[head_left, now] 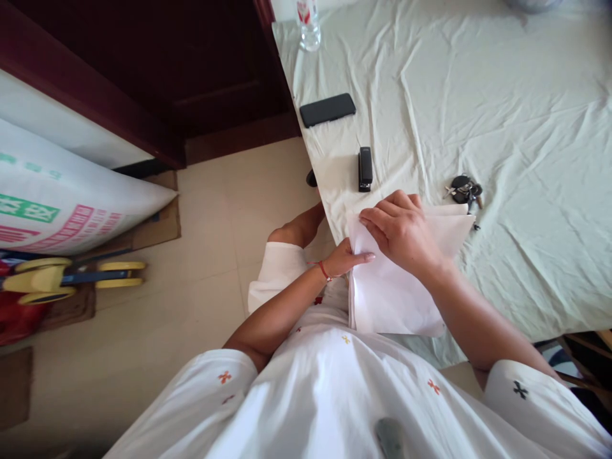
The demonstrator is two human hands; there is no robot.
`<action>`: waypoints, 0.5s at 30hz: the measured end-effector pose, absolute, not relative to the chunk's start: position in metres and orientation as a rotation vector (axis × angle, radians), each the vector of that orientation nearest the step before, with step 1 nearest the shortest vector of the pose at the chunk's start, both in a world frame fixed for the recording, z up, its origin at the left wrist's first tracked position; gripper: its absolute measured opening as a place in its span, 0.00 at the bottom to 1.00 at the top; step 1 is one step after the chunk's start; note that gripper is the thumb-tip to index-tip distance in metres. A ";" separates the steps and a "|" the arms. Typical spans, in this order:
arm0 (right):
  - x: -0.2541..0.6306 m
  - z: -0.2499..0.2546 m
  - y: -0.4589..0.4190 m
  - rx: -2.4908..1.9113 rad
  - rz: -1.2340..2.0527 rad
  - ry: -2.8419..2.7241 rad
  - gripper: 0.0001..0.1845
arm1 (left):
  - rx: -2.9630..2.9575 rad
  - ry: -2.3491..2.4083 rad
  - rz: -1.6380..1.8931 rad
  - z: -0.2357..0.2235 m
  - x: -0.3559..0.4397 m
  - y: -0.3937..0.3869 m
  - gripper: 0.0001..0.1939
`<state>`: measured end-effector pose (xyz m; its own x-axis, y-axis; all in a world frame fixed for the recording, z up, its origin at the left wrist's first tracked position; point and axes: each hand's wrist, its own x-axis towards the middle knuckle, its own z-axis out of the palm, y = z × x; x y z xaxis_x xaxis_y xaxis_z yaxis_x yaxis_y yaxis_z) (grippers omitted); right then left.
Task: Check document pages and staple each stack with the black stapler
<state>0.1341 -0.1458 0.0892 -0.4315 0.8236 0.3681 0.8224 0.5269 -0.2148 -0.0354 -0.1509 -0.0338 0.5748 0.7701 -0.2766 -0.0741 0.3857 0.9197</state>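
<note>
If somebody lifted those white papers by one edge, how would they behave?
The white papers would probably sag, since the sheets look thin. They may also slide apart: their edges sit unevenly, and no binding shows.

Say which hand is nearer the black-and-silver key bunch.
Right: the right hand is on the white paper sheets, left of the keys; the left hand holds the sheets' left edge, farther left.

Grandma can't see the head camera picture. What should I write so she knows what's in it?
A person's left hand grips the side of some white papers while the right hand rests on top. On the pale tablecloth beyond are a black stapler, a dark phone, keys and a clear bottle.
</note>
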 end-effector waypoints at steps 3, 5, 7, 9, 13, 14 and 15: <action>0.131 0.090 -0.140 -1.334 0.013 -2.368 0.15 | 1.043 0.824 0.610 -0.032 -0.036 -0.151 0.27; 0.130 0.091 -0.137 -1.329 0.015 -2.390 0.15 | 1.039 0.826 0.596 -0.030 -0.036 -0.151 0.30; 0.129 0.092 -0.135 -1.327 0.028 -2.413 0.15 | 1.041 0.821 0.586 -0.030 -0.036 -0.151 0.32; 0.128 0.092 -0.134 -1.325 0.042 -2.423 0.15 | 1.052 0.825 0.585 -0.030 -0.036 -0.151 0.33; 0.127 0.089 -0.135 -1.315 0.036 -2.412 0.15 | 1.071 0.827 0.599 -0.030 -0.035 -0.153 0.34; 0.127 0.087 -0.135 -1.310 0.022 -2.397 0.14 | 1.059 0.815 0.602 -0.031 -0.035 -0.153 0.35; 0.127 0.086 -0.136 -1.306 0.005 -2.380 0.13 | 1.045 0.801 0.600 -0.032 -0.035 -0.153 0.36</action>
<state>0.1273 -0.1358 0.0861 -0.4682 0.8063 0.3614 0.8048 0.5580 -0.2024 -0.0348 -0.1534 -0.0317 0.5803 0.7621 -0.2871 -0.0611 0.3923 0.9178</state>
